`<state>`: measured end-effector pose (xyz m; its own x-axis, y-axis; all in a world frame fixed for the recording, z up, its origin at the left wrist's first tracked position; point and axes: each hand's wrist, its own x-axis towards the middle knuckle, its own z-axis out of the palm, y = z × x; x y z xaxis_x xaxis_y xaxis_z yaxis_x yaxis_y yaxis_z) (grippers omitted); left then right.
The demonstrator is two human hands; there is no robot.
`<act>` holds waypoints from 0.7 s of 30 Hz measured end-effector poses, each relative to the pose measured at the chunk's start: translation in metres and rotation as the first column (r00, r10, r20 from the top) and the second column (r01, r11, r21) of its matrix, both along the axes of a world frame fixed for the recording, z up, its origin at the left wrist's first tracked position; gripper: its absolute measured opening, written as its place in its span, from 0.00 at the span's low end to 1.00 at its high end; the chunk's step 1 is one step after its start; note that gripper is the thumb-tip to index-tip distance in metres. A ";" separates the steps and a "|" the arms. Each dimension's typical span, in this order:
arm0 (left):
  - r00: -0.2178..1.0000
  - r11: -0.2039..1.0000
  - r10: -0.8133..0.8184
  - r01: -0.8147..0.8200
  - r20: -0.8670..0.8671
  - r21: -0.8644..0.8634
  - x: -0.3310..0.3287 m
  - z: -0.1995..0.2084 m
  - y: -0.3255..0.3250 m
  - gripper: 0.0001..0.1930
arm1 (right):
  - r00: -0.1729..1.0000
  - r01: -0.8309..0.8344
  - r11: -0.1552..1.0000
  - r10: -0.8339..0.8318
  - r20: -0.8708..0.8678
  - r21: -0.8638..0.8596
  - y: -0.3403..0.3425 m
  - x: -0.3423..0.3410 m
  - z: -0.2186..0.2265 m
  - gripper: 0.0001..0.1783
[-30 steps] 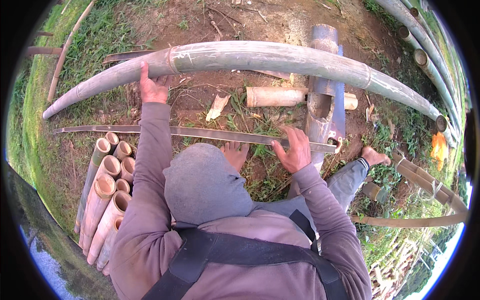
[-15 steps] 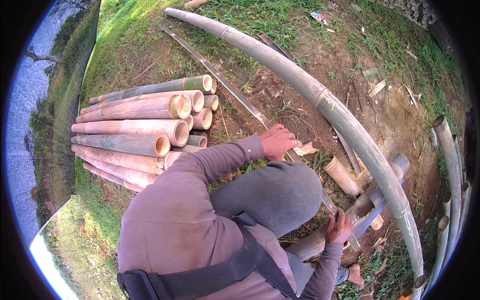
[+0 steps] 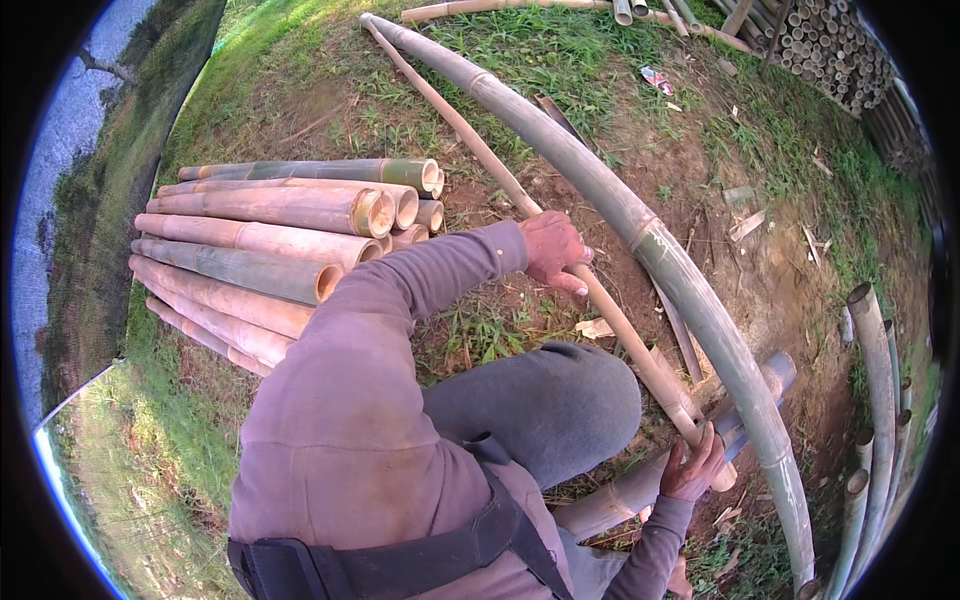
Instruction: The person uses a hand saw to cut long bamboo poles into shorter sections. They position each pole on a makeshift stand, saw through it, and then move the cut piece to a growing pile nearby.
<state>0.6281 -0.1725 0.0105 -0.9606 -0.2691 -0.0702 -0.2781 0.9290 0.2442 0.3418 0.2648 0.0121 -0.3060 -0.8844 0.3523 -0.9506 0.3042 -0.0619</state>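
A long, narrow split bamboo strip (image 3: 630, 338), its pale brown rounded face up, slants from the far middle down to the near right. My left hand (image 3: 553, 252) is closed over it around its middle, thumb along the near side. Close to its near end, my right hand (image 3: 692, 466) grips the same strip, fingers wrapped on its side. That end crosses a thick bamboo log (image 3: 612, 503) lying on the ground by my right hand. Just beyond the strip, a long thick bamboo pole (image 3: 655, 245) runs nearly alongside. My bent knee (image 3: 585, 400) is on the strip's near side.
Cut bamboo sections (image 3: 270, 235) lie stacked at the left, open ends toward me. Upright bamboo poles (image 3: 880, 385) stand at the right. Many bamboo ends (image 3: 830, 55) are piled at the far right. Wood chips (image 3: 746, 225) and grass cover the dirt.
The strip has turned from its narrow edge to its rounded face and shifted toward the pole. My left hand has moved slightly farther away; my right hand has moved a little right and nearer.
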 end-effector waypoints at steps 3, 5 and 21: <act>0.999 0.998 0.035 -0.035 0.004 -0.060 0.001 0.029 -0.018 0.41 | 0.995 -0.032 0.999 0.034 0.091 -0.025 -0.015 -0.002 -0.014 0.39; 0.998 0.995 0.039 -0.042 -0.040 -0.090 0.004 0.026 -0.033 0.41 | 0.977 -0.045 0.999 0.044 0.209 0.000 -0.030 -0.002 -0.017 0.40; 0.982 0.965 0.159 -0.133 0.098 -0.224 0.044 0.008 -0.139 0.44 | 0.986 -0.054 0.998 0.055 0.159 -0.010 -0.146 0.027 -0.018 0.33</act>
<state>0.6724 -0.3116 0.0190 -0.8987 -0.4265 -0.1021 -0.4289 0.9033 0.0018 0.3687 0.1187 -0.0057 -0.3096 -0.8995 0.3083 -0.9437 0.2510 -0.2153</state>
